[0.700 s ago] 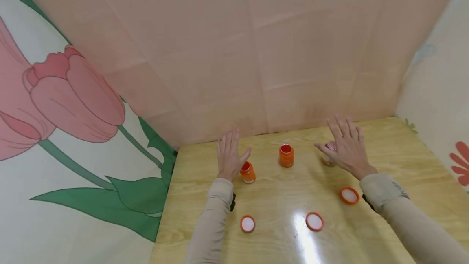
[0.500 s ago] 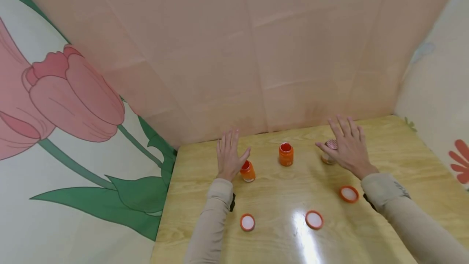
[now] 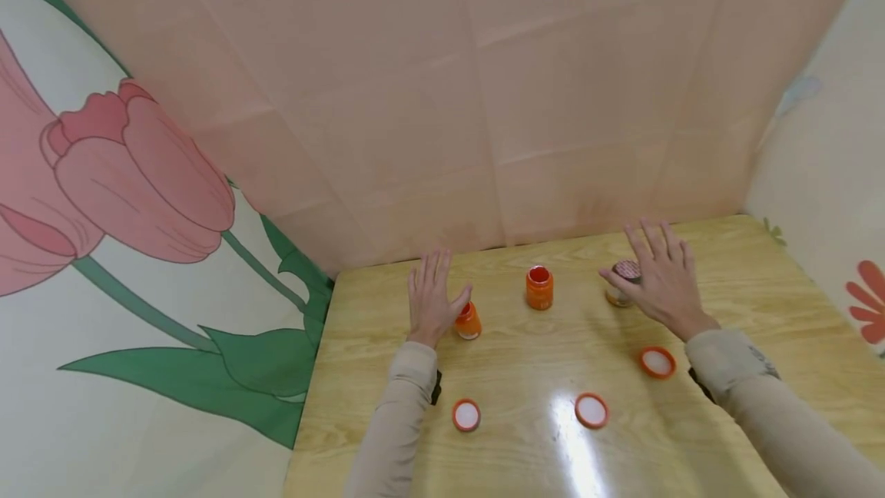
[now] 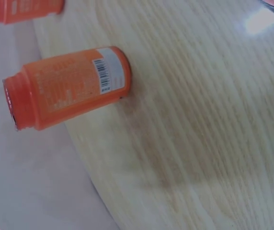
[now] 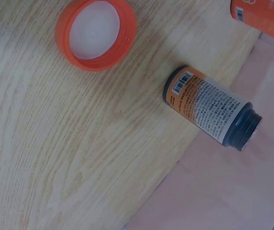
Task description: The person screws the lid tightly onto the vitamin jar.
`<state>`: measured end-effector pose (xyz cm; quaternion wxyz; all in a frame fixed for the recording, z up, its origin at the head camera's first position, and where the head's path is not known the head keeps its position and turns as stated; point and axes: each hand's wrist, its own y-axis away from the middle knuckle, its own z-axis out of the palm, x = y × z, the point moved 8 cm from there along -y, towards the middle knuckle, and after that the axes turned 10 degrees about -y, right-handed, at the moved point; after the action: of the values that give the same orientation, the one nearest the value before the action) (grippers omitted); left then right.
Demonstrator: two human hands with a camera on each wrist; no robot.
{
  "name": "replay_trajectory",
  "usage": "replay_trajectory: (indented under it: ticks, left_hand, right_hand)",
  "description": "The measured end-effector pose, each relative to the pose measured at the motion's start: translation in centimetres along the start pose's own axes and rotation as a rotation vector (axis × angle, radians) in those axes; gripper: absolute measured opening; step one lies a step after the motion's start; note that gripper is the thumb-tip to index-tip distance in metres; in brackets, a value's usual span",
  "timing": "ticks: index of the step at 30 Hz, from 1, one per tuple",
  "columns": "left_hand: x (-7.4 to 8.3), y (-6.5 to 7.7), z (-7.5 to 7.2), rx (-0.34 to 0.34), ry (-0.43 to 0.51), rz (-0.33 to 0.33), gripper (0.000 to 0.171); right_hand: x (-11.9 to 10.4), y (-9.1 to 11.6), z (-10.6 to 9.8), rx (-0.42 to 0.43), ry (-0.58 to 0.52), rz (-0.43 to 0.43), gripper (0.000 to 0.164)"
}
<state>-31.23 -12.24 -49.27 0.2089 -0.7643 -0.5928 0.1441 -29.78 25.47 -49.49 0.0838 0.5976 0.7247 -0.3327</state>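
My left hand point(image 3: 432, 302), fingers spread, is raised beside an orange jar point(image 3: 468, 323) and holds nothing. That jar stands uncapped and its thumb side partly overlaps the mouth in the head view; the left wrist view shows the jar's barcode label point(image 4: 109, 72). My right hand point(image 3: 664, 283) is also spread and holds nothing, partly overlapping a dark jar point(image 5: 209, 108) with an orange and white label. A pinkish patterned top shows on the dark jar. Between the hands stands a second orange jar point(image 3: 539, 290), its red mouth uncovered.
Three orange-rimmed lids lie with white insides up on the wooden table point(image 3: 525, 375): a left lid point(image 3: 466, 415), a middle lid point(image 3: 591, 410) and a right lid point(image 3: 657, 363). A pinkish sheet point(image 3: 387, 98) rises behind the table. Flower-painted walls point(image 3: 159, 267) flank it.
My right hand has shifted slightly right, baring more of the dark jar's top. The table things sit slightly higher in the head view. My left hand is nearly still.
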Motion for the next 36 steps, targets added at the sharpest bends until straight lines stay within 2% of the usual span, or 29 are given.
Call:
replay_trajectory:
  ticks: [7,15,24,28,36]
  left_hand:
    - [0.3,0.8,-0.1,0.045,0.032,0.024,0.074]
    - [0.5,1.9,0.4,0.041,0.06,0.043,0.068]
    - [0.4,3.0,1.4,-0.051,0.122,0.026,0.072]
    - [0.3,3.5,1.9,-0.087,0.12,0.018,0.073]
    - [0.3,4.0,2.6,-0.112,0.168,0.02,0.075]
  right_hand:
    - [0.2,0.5,0.2,-0.008,-0.015,0.002,0.093]
    - [0.2,1.7,0.3,0.001,-0.031,-0.021,0.092]
    - [0.2,3.3,1.0,0.001,-0.041,-0.027,0.091]
    - [0.2,3.8,1.3,0.013,-0.036,-0.038,0.091]
    - [0.3,4.8,1.6,0.024,-0.068,-0.048,0.089]
